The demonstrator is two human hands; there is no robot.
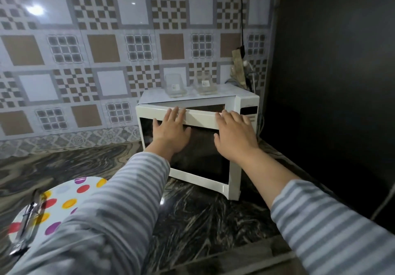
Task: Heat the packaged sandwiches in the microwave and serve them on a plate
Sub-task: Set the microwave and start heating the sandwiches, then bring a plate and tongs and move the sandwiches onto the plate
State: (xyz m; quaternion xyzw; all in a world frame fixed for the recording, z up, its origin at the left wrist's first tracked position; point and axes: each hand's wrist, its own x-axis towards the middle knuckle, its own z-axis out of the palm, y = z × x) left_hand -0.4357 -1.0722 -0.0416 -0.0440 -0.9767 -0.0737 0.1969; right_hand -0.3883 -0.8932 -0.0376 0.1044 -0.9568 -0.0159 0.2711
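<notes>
A white microwave (245, 101) stands on the dark marbled counter against the tiled wall. Its door (198, 163) with a dark window hangs slightly ajar, and a gap shows along the top. My left hand (171, 131) lies flat on the door's upper left part, fingers spread over its top edge. My right hand (234, 133) presses flat on the door's upper right part. Two clear plastic sandwich packs, one to the left (175, 86) and one to the right (205, 85), rest on top of the microwave. A white plate with coloured dots (64, 202) sits at the lower left.
Metal tongs (27, 217) lie across the plate's left side. A power strip (238, 65) with a black cable hangs on the wall behind the microwave. A dark wall or panel (331, 60) closes off the right side. The dark marbled counter (203, 217) stretches in front of the microwave.
</notes>
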